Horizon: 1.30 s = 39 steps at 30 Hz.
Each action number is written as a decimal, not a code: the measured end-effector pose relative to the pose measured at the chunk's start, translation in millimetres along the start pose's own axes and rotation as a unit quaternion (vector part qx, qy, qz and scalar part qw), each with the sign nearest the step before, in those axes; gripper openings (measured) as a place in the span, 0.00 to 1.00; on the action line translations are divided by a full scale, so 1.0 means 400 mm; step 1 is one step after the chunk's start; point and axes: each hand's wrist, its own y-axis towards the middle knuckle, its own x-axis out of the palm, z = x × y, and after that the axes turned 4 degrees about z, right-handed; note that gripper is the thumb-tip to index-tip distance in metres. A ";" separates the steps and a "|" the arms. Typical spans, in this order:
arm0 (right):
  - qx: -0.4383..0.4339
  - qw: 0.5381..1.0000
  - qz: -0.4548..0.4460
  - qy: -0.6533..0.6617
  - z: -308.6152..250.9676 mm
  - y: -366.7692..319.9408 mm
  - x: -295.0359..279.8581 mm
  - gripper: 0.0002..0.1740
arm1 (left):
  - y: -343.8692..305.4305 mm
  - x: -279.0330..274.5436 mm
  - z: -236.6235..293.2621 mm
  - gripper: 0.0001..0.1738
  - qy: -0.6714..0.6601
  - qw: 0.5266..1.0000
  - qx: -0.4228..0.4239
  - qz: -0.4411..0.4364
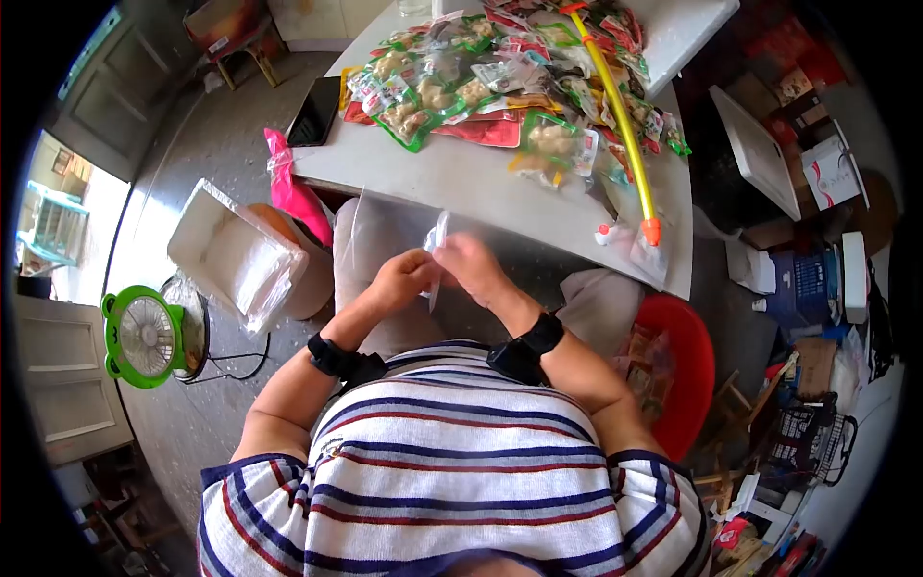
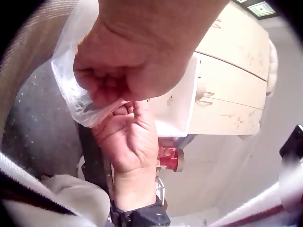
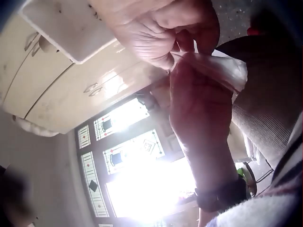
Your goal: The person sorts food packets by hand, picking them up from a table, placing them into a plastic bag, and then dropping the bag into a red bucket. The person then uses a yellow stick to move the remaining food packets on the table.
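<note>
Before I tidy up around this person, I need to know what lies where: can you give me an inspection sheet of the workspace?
Surface: white table, near edge bare.
Job's things: clear bag, held up in front of the table edge.
Clutter: snack packets heaped on the table, a yellow stick across them, a black phone at the left edge, a pink bag at the near left corner.
Hands: left hand and right hand both pinch the clear bag.
Cables: black cable on the floor beside the green fan.
Surroundings: white box on the left, red basin on the right, cartons beyond.
</note>
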 end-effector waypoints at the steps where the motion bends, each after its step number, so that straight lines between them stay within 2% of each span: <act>1: -0.006 1.000 0.002 -0.002 0.002 -0.002 -0.003 0.08 | 0.003 0.002 -0.005 0.08 0.003 1.000 0.000 -0.004; 4: 0.012 1.000 0.016 0.001 0.000 -0.006 -0.017 0.08 | 0.005 0.003 -0.012 0.07 -0.097 0.994 -0.054 0.019; 8: 0.009 0.999 0.038 -0.013 -0.025 -0.018 -0.030 0.08 | 0.008 -0.012 -0.011 0.06 -0.166 0.983 -0.029 0.079; 10: -0.012 0.997 0.033 -0.071 -0.030 -0.014 -0.029 0.09 | 0.012 -0.017 -0.013 0.05 -0.220 0.971 -0.032 0.087; 14: -0.097 0.989 0.026 -0.106 0.010 0.013 -0.019 0.09 | 0.020 0.014 -0.031 0.07 -0.102 0.992 0.042 0.067; 15: -0.159 0.972 0.046 -0.169 0.007 0.014 -0.012 0.08 | 0.025 0.025 -0.032 0.08 -0.073 0.991 0.076 0.080; 16: -0.154 0.974 0.041 -0.164 0.010 0.018 -0.012 0.08 | 0.023 0.034 -0.031 0.09 -0.044 0.989 0.108 0.094; 17: -0.149 0.975 0.037 -0.158 0.017 0.024 -0.014 0.08 | 0.011 0.033 -0.028 0.10 0.037 0.988 0.098 0.116; 18: -0.143 0.977 0.031 -0.152 0.009 0.023 -0.010 0.07 | 0.012 0.029 -0.031 0.10 0.032 0.986 0.103 0.125; 19: -0.101 0.986 0.026 -0.134 -0.007 0.015 -0.010 0.06 | 0.014 0.020 -0.039 0.10 0.028 0.985 0.109 0.135; 20: -0.103 0.985 0.035 -0.130 -0.020 0.013 -0.012 0.06 | 0.017 0.007 -0.042 0.10 0.023 0.983 0.114 0.144; 21: -0.105 0.985 0.045 -0.127 -0.032 0.016 -0.017 0.06 | 0.018 -0.009 -0.038 0.09 -0.046 0.982 0.109 0.151; 24: -0.152 0.973 0.047 -0.165 -0.062 0.033 -0.033 0.07 | 0.020 -0.056 0.024 0.07 -0.109 0.960 0.095 0.240; 26: -0.195 0.960 0.046 -0.193 -0.086 0.061 -0.027 0.07 | 0.019 -0.098 0.078 0.08 -0.047 0.948 0.178 0.260; 28: -0.216 0.964 0.072 -0.135 -0.108 0.102 -0.001 0.07 | 0.024 -0.117 0.141 0.07 0.084 0.888 0.325 0.313; 29: -0.260 0.953 0.095 -0.126 -0.120 0.119 0.011 0.07 | 0.014 -0.118 0.186 0.06 0.171 0.848 0.360 0.349; 30: -0.302 0.939 0.118 -0.116 -0.145 0.125 0.028 0.08 | -0.010 -0.102 0.255 0.07 0.319 0.748 0.440 0.380; 32: -0.318 0.942 0.099 -0.041 -0.190 0.132 0.052 0.07 | -0.010 -0.095 0.312 0.10 0.443 0.624 0.527 0.370; 33: -0.326 0.941 0.089 -0.003 -0.201 0.134 0.056 0.07 | -0.010 -0.076 0.323 0.11 0.467 0.614 0.526 0.359; 35: -0.269 0.957 0.104 -0.009 -0.198 0.133 0.049 0.07 | 0.006 -0.051 0.318 0.13 0.513 0.604 0.517 0.323; 36: -0.241 0.964 0.113 -0.013 -0.195 0.135 0.041 0.07 | 0.015 -0.039 0.305 0.09 0.528 0.621 0.493 0.303; 38: -0.120 0.988 0.068 -0.075 -0.166 0.154 -0.009 0.08 | 0.062 -0.030 0.249 0.04 0.564 0.641 0.438 0.280; 39: -0.058 0.992 0.044 -0.106 -0.143 0.163 -0.038 0.08 | 0.090 -0.031 0.214 0.03 0.564 0.674 0.399 0.263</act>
